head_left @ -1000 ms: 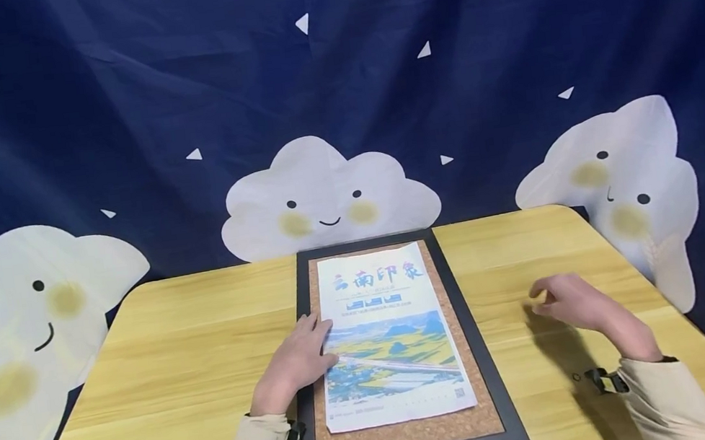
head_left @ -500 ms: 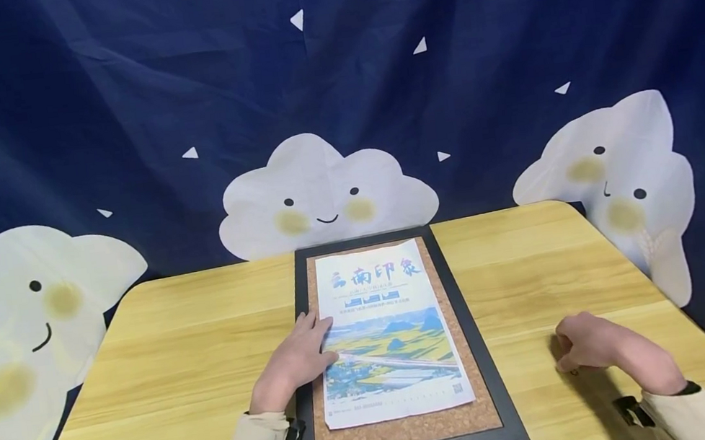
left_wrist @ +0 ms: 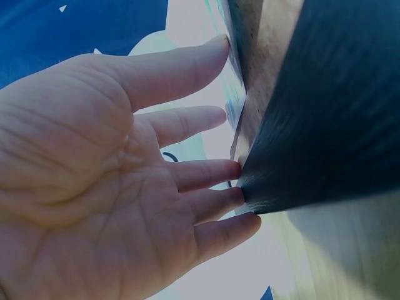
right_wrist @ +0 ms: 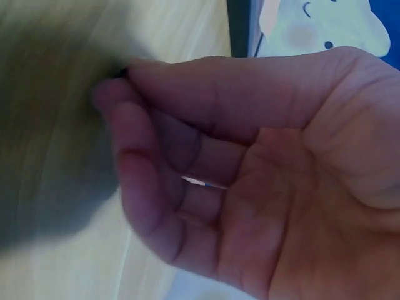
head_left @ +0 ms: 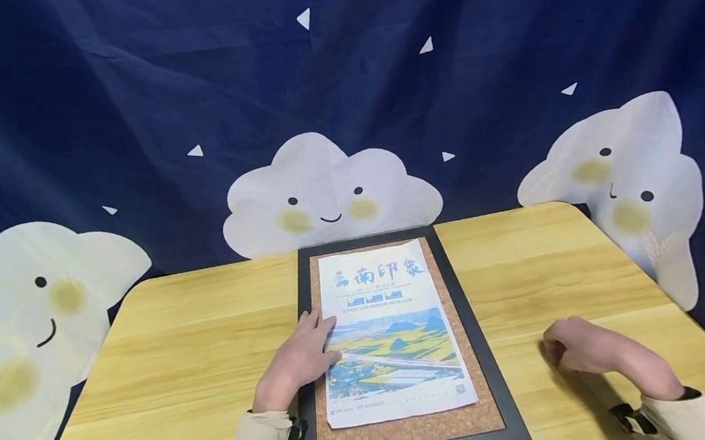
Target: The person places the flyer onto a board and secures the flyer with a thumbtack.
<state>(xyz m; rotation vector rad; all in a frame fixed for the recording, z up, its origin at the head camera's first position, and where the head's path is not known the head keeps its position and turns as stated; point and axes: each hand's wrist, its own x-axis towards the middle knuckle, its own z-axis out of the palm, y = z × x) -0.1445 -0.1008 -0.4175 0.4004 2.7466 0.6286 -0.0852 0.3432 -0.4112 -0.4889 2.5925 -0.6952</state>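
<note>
A printed poster with a landscape picture lies on a cork board in a black frame. My left hand rests on the board's left side with its fingers spread and straight. In the left wrist view its thumb reaches the paper, and the lower fingertips meet the black frame. Right of the board, my right hand is low over the table with its fingers curled. The right wrist view shows its thumb and index finger pinching a small black thing, mostly hidden by the fingertips.
The board stands lengthwise on a light wood table, its far end at the table's back edge. Behind hangs a dark blue curtain printed with smiling clouds. Bare wood extends on both sides of the board.
My right hand has come down and nearer to the small black thing on the table, then pinched it and shifted slightly left. The left hand and the poster have stayed in place.
</note>
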